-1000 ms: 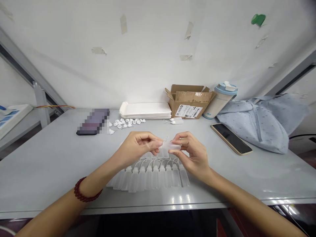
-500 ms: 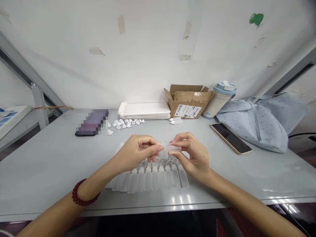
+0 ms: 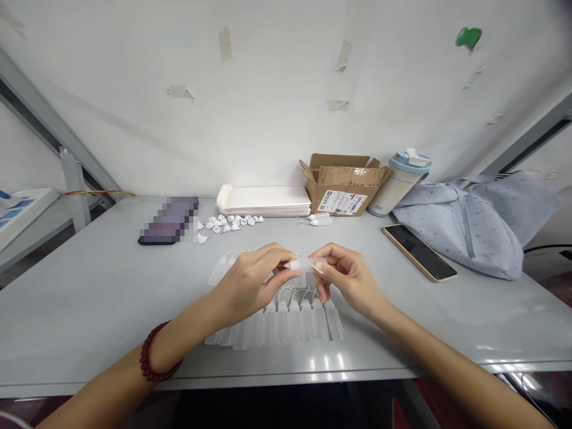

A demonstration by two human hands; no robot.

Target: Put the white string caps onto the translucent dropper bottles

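Over the middle of the grey table, my left hand and my right hand pinch the two ends of one small translucent plastic bottle held sideways between them. The left fingertips close on its cap end, the right fingers on its body. Below the hands a row of several similar translucent bottles lies side by side, their tethered caps pointing away from me. A red bead bracelet sits on my left wrist.
White small caps lie scattered near a stack of white trays. A cardboard box, a lidded cup, a phone, a pale blue bag and a dark blurred object stand around.
Both hands have dropped slightly and drawn closer together on the bottle. My left hand has rolled over so its back faces up, covering more of the row.
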